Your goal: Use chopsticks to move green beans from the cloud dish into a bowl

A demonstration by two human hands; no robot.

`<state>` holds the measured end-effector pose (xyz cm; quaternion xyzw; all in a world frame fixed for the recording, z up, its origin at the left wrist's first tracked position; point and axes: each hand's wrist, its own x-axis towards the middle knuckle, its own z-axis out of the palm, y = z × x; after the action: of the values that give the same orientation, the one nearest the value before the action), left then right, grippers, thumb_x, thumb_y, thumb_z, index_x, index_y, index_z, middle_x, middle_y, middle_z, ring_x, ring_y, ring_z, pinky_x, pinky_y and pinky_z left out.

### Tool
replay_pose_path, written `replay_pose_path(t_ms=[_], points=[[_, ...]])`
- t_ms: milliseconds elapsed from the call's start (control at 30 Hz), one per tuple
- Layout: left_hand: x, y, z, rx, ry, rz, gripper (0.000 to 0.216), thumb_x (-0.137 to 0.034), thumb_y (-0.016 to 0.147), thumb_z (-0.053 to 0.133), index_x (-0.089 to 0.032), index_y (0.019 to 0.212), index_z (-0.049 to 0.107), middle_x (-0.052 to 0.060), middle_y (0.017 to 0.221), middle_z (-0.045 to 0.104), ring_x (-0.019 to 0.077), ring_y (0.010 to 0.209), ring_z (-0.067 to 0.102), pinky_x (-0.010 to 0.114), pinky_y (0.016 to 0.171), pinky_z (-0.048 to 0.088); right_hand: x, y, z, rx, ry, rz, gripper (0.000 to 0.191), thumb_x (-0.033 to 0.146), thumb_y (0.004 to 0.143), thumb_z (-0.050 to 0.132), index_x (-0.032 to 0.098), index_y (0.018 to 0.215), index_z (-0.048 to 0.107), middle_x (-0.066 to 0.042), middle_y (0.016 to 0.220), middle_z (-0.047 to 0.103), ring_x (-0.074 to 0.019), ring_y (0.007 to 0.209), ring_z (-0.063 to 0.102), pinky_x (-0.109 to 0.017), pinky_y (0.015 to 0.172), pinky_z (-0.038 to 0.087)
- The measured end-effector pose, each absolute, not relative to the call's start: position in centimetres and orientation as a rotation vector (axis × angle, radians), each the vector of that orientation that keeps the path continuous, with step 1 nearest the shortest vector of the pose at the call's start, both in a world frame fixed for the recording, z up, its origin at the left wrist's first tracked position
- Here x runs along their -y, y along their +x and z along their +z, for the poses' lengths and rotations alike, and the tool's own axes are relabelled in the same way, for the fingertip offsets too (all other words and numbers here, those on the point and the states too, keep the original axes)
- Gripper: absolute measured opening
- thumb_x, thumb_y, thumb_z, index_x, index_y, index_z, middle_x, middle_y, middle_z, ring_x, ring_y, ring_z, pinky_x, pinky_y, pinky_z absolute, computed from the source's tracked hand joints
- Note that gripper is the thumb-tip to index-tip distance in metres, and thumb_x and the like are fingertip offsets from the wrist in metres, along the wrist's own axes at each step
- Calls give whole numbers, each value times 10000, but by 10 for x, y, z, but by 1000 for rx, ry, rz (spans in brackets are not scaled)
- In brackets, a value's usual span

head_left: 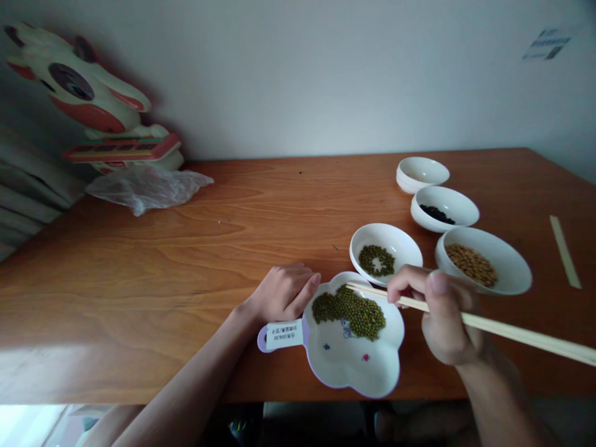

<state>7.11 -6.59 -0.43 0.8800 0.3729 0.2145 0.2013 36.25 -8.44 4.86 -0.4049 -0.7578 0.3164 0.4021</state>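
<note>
A flower-shaped white dish with a lilac handle holds a heap of green mung beans at the table's near edge. My right hand is closed around a pair of wooden chopsticks, whose tips reach over the beans. My left hand rests on the table with curled fingers, its fingertips touching the dish's left rim above the labelled handle. Just behind stands a small white bowl with a few green beans.
A bowl of tan soybeans, a bowl with black beans and an empty bowl stand at the right. A paper chopstick sleeve lies far right. A crumpled plastic bag and a toy figure sit at the back left.
</note>
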Motion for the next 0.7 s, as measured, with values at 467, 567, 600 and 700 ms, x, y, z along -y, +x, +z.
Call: replay_pose_path(t_ms=[467,567,600,700], points=[[67,72,-1,-1055,2460,602,487,-330,1151,247,-204,741,479,21,707,580,162,646,502,328,654,407,87,363,52,1848,-967,1101,752,623,1114,181,225,665,632,-26,624,615,-169,591,574,-350,586,396],[67,73,1,-1058,2467,599,495,-331,1149,240,-206,736,483,22,700,583,159,630,501,329,636,407,85,371,56,1855,-971,1257,812,659,1101,126,223,604,599,-20,562,578,-160,543,558,-339,561,396],[67,73,1,-1056,2475,600,498,-332,1149,237,-207,735,484,23,697,583,160,627,502,331,634,409,85,373,57,1876,-981,1280,810,653,1103,129,223,603,600,-18,553,576,-157,537,561,-336,560,399],[67,73,0,-1050,2488,603,501,-329,1149,233,-208,734,485,27,696,585,162,627,506,332,634,412,84,373,59,1977,-1008,1256,780,616,1118,162,226,622,620,-13,563,609,-157,553,593,-333,586,418]])
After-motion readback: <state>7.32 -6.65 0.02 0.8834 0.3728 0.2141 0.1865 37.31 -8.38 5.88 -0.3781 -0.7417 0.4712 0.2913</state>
